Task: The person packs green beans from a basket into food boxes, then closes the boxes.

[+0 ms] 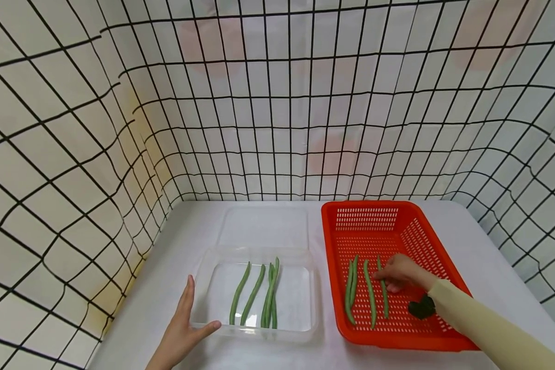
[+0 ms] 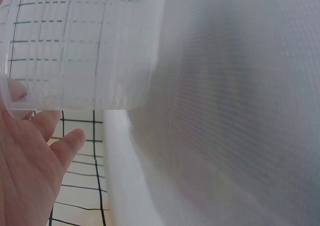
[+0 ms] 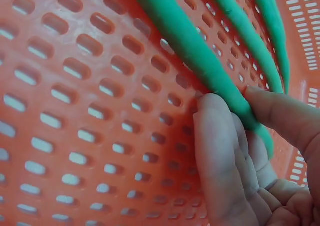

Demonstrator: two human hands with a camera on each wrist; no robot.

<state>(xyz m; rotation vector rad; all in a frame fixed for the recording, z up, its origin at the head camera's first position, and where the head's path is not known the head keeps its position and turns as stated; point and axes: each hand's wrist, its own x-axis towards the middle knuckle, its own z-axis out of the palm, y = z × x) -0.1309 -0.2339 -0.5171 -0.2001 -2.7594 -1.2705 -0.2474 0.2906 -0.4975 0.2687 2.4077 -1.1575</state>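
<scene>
My right hand (image 1: 404,272) reaches into the red plastic basket (image 1: 339,329) and pinches a green bean (image 1: 386,304) between thumb and fingers, near one end. In the right wrist view that bean (image 3: 187,50) slants over the slotted basket floor. Three other green beans (image 1: 369,293) lie to its left in the basket. At the left, my left hand (image 1: 182,324) is spread at the near left corner of a clear plastic box (image 1: 300,334), thumb along its rim and fingers extended beside its wall. Several green beans (image 1: 241,293) lie lengthwise inside the box.
A clear flat lid (image 1: 263,226) lies behind the box on the white table (image 1: 166,246). A dark green lump (image 1: 422,307) shows beside my right wrist. Black wire mesh (image 1: 300,128) stands around the back and sides, with pale cloth behind it.
</scene>
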